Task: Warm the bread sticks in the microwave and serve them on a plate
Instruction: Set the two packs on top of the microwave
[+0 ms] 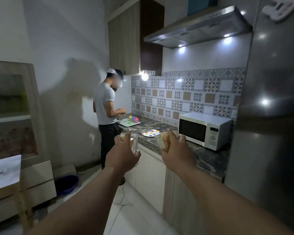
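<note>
1. In the head view, both arms are reaching forward from the bottom of the frame toward the middle, where the tabletop (209, 158) is running from the centre to the right.
2. The left hand (124, 150) is curling its fingers round a clear plastic container (134, 146); it looks like a lid or one half of a box, but I cannot tell for sure.
3. The right hand (174, 148) is gripping the other clear container with the bread sticks (163, 141) inside, their pale brown colour showing between the fingers.
4. Both hands are holding their loads in the air, just before the tabletop edge, probably because the person is opening the package before warming the food.
5. The white microwave (204, 130) is standing at the right of the centre, on the tabletop, with its door closed, so it is not yet ready to receive anything.
6. A plate (150, 133) with coloured dots is waiting on the tabletop behind the hands, near the microwave, most likely for serving.
7. Some metal tool is lying at the plate's far rim, too small to name.
8. At the centre left, another person (105, 106) is standing at the far end of the tabletop, working over a white tray (126, 123) with small coloured cups.
</note>
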